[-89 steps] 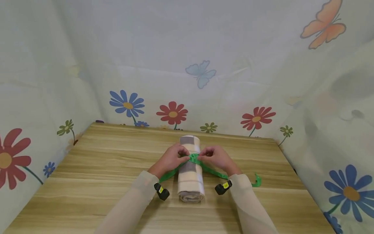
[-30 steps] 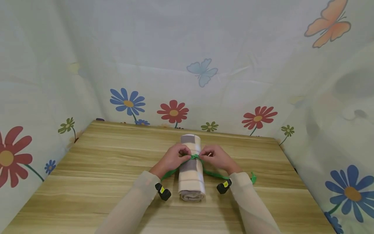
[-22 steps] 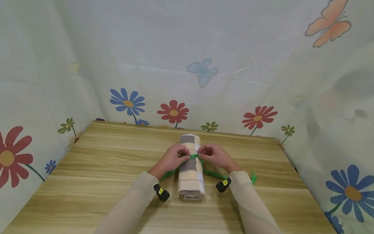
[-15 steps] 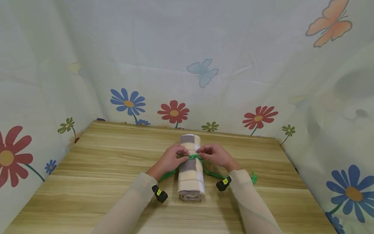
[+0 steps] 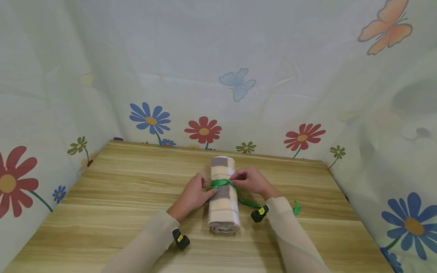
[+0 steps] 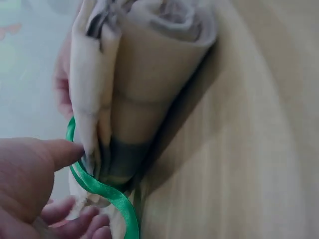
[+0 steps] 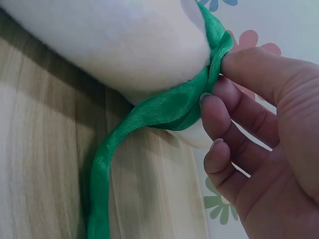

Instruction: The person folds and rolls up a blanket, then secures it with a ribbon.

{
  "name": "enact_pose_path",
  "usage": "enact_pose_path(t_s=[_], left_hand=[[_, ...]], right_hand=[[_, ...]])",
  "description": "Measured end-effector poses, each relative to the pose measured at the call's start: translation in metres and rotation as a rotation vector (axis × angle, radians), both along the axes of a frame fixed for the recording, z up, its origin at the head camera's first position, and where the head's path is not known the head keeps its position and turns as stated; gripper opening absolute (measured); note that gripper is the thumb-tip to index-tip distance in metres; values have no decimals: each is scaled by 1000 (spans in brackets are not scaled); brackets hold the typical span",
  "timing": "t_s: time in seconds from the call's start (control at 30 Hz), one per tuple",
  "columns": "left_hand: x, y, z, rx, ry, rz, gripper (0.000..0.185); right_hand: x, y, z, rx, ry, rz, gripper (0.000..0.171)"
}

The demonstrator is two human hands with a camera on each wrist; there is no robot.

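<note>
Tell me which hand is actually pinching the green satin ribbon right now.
The right hand: its fingertips pinch the green satin ribbon atop the rolled checked towel. The left hand only rests against the towel's side.

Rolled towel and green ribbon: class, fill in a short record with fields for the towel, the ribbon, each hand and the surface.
Towel: checked rolled towel, lying on its side
Ribbon: green ribbon around the roll, tail trailing right
Left hand: left hand against the roll's left side, thumb touching the ribbon
Right hand: right hand pinches the ribbon at the knot
Surface: wooden table
</note>
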State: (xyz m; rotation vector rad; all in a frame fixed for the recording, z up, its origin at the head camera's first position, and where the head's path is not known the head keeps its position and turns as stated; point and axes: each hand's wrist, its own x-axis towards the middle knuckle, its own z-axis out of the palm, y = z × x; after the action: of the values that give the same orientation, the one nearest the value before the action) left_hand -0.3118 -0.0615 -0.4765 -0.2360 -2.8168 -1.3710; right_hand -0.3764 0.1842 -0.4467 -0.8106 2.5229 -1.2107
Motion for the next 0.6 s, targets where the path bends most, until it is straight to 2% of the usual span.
enact_pose_path(t_s=[0.1,0.2,0.4,0.6], left_hand=[[6,1,-1,-66,1,-21,25],[8,1,-4,-108,51,-58,16],[13,-2,-6,-131,142,-82,16],[18,-5,-8,-156,180,-110,12]], right_hand=[[-1,0,1,7,3,-18,10],[-1,-1,3,14,19,-32,10],[-7,-5,3,26,72,-52,7],[-9,-13,4,41,98,-96,7]])
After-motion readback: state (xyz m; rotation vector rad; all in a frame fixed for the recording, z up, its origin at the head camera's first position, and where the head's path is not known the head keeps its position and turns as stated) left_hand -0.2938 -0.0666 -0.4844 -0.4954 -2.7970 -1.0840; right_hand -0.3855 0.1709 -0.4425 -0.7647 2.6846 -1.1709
